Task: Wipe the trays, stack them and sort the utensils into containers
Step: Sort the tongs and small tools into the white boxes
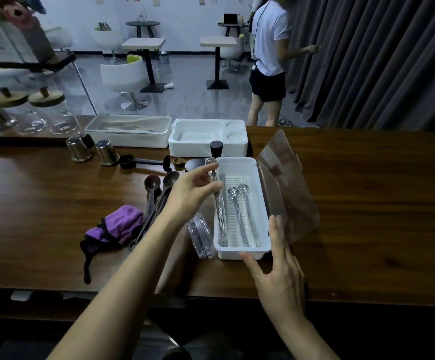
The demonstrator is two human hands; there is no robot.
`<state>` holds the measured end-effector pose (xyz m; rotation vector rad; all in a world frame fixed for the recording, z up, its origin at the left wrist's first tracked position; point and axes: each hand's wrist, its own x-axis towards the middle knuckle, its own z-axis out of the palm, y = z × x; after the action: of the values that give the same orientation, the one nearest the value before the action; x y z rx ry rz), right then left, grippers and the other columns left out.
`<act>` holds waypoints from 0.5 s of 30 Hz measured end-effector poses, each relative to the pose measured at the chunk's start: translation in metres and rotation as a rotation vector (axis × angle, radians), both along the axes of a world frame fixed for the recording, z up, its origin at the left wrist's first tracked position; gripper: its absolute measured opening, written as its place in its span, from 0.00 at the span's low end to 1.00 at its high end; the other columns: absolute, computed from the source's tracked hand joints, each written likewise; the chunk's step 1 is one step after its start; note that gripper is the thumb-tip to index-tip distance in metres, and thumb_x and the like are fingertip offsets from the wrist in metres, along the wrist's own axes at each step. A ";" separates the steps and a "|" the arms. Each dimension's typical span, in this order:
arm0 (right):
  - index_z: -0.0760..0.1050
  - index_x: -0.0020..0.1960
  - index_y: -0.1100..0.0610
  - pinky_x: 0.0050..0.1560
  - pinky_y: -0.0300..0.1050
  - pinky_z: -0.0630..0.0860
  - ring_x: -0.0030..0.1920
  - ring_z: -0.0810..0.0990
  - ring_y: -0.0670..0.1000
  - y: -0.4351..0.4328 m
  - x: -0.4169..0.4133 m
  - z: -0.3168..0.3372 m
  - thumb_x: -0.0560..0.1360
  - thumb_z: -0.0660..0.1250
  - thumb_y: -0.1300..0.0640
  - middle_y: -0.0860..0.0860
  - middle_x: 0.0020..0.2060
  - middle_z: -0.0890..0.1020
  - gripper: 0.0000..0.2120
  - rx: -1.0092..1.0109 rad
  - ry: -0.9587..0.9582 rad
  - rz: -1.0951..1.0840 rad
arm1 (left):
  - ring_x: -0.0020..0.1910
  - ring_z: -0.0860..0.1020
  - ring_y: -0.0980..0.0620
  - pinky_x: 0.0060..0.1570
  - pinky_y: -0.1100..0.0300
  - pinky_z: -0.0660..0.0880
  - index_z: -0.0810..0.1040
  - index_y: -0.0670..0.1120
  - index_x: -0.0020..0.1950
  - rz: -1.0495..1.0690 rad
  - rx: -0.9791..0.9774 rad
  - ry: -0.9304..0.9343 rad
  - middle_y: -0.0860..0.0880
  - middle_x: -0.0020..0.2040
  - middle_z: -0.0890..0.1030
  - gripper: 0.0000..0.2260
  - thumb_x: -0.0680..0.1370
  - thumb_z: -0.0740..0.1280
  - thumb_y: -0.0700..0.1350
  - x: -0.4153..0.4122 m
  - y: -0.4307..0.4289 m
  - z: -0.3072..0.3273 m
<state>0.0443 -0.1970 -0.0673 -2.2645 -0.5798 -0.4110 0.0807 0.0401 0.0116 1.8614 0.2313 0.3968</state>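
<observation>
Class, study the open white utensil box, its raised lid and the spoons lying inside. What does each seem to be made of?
Utensil box: likely moulded plastic, matte white, with a slotted floor. Lid: clear, faintly tinted plastic; the table shows through it. Spoons: apparently polished metal, silvery with bright glints; one seems wrapped in clear film.

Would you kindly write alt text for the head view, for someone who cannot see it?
A person's left hand touches a wrapped spoon at the left wall of a white utensil box, its clear lid open, two spoons inside; the open right hand rests at its near corner. A purple cloth lies left.
</observation>
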 end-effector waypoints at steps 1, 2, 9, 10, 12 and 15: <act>0.47 0.82 0.44 0.62 0.49 0.74 0.73 0.70 0.47 0.000 0.000 0.000 0.75 0.54 0.26 0.43 0.81 0.55 0.42 0.003 -0.002 -0.001 | 0.41 0.79 0.65 0.48 0.68 0.75 0.78 0.49 0.71 -0.027 -0.004 0.013 0.54 0.44 0.79 0.23 0.76 0.76 0.44 0.005 -0.003 -0.001; 0.46 0.82 0.43 0.62 0.49 0.74 0.73 0.70 0.47 0.000 0.001 0.000 0.75 0.54 0.25 0.42 0.81 0.54 0.42 0.004 -0.005 -0.004 | 0.44 0.80 0.63 0.52 0.65 0.77 0.78 0.50 0.72 -0.047 0.002 0.031 0.55 0.46 0.81 0.25 0.75 0.77 0.46 0.010 -0.006 -0.002; 0.45 0.82 0.42 0.64 0.46 0.73 0.73 0.63 0.38 0.001 0.000 0.001 0.75 0.56 0.26 0.39 0.81 0.50 0.42 0.002 -0.002 -0.011 | 0.60 0.79 0.57 0.67 0.43 0.71 0.79 0.57 0.69 -0.039 0.290 0.091 0.58 0.55 0.83 0.27 0.70 0.75 0.61 0.032 -0.019 -0.018; 0.45 0.82 0.42 0.64 0.46 0.72 0.73 0.62 0.38 0.001 0.000 0.001 0.75 0.56 0.26 0.39 0.81 0.50 0.42 0.001 -0.004 -0.009 | 0.63 0.78 0.55 0.68 0.44 0.70 0.79 0.58 0.69 -0.032 0.325 0.092 0.59 0.54 0.83 0.27 0.70 0.74 0.62 0.034 -0.019 -0.021; 0.46 0.82 0.42 0.64 0.47 0.74 0.74 0.65 0.41 0.000 0.000 0.000 0.75 0.55 0.26 0.41 0.81 0.52 0.42 -0.003 -0.001 -0.008 | 0.71 0.70 0.52 0.68 0.51 0.64 0.79 0.58 0.69 -0.022 0.379 0.108 0.59 0.52 0.83 0.24 0.74 0.75 0.58 0.034 -0.018 -0.024; 0.45 0.82 0.42 0.64 0.47 0.74 0.74 0.68 0.44 0.000 0.000 0.000 0.75 0.55 0.25 0.42 0.81 0.52 0.43 -0.013 -0.005 -0.006 | 0.75 0.63 0.51 0.65 0.56 0.59 0.77 0.56 0.71 0.006 0.477 0.129 0.55 0.53 0.85 0.23 0.76 0.74 0.53 0.035 -0.019 -0.024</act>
<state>0.0445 -0.1975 -0.0677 -2.2789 -0.5799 -0.4176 0.1152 0.0210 -0.0125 2.3601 0.2433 0.3565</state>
